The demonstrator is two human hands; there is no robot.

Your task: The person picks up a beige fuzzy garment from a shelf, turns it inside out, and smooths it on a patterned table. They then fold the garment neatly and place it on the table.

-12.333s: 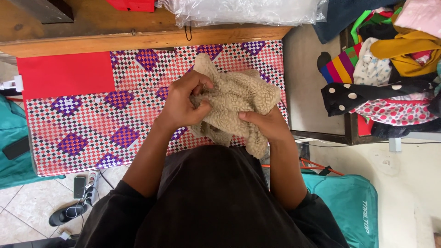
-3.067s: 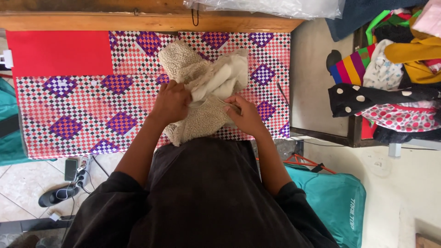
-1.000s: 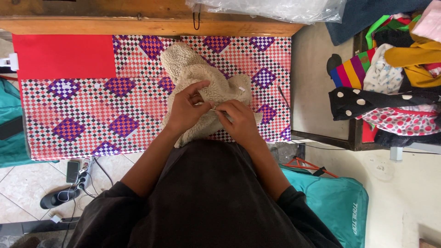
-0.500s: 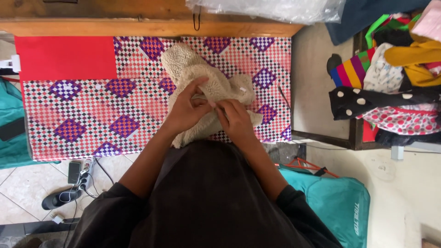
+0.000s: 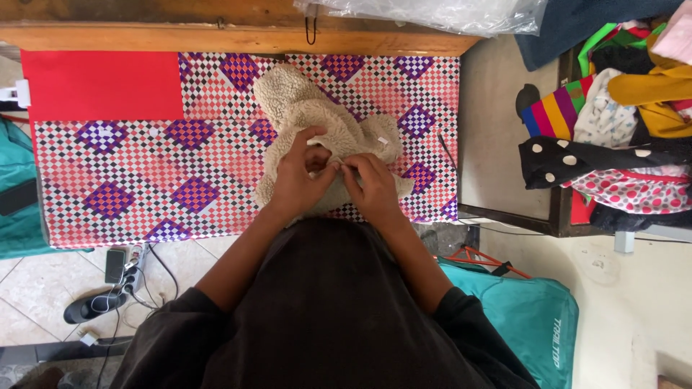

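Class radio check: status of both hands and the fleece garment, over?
Left hand and right hand pinching beige fleece garment. Garment bunched on checked cloth. Nothing in the way.

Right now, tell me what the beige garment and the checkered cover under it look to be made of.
Garment: looks like fleece or sherpa, matte and nubbly; its curly pile and soft slumping folds suggest this, though the fibre cannot be told. Both hands, left and right, pinch it.

Cover: probably thin woven or printed cloth; it lies flat with a crisp print and little sheen. A coated sheet cannot be ruled out.

A home laundry corner: a checked cloth [image 5: 144,173] covers the table, heaped clothes [image 5: 613,122] beside it, tiled floor [image 5: 29,302].
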